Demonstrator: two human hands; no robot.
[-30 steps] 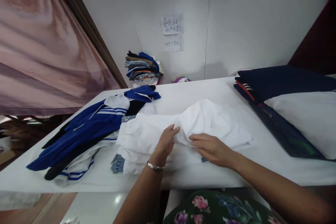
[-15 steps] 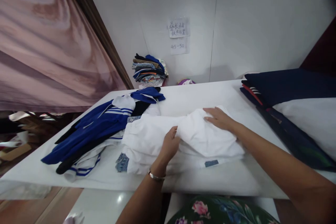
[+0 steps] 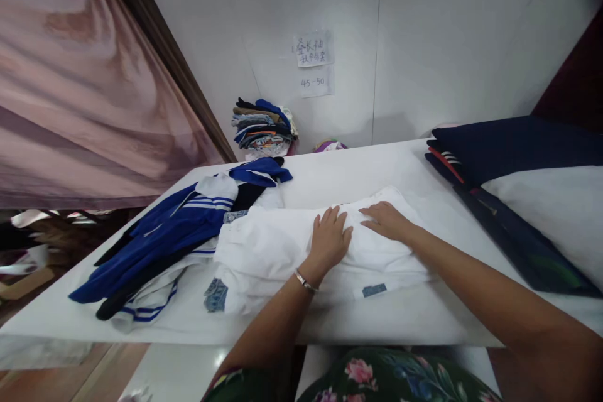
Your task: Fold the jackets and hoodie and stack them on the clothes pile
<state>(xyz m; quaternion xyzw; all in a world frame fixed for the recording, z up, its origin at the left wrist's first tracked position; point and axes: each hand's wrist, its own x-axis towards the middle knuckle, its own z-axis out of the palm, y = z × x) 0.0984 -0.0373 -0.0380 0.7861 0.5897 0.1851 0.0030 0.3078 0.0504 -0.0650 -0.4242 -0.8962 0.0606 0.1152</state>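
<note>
A white garment with a gathered elastic edge, seemingly a pair of trousers [image 3: 268, 245], lies partly folded on the white table. My left hand [image 3: 330, 235] rests flat on its middle, fingers spread. Just to the right, my right hand [image 3: 387, 221] also lies on the white cloth, fingers stretched out. Neither hand grips anything. Pieces of blue denim [image 3: 217, 295] show from beneath the white garment at its left end and along its front edge. Left of it, a loose heap holds a blue jacket [image 3: 188, 226] with white stripes, plus black and white clothes.
On the right side of the white table [image 3: 358, 166] sit folded dark navy garments [image 3: 513, 144] with a white piece [image 3: 556, 220] over them. A stack of folded clothes [image 3: 264, 125] stands beyond the far edge, by the wall. A pink curtain [image 3: 94, 75] hangs at the left.
My left hand has let go of the white fold, moved right and up, and now lies flat on the cloth. The fold is down, and my right hand stays on the cloth.
</note>
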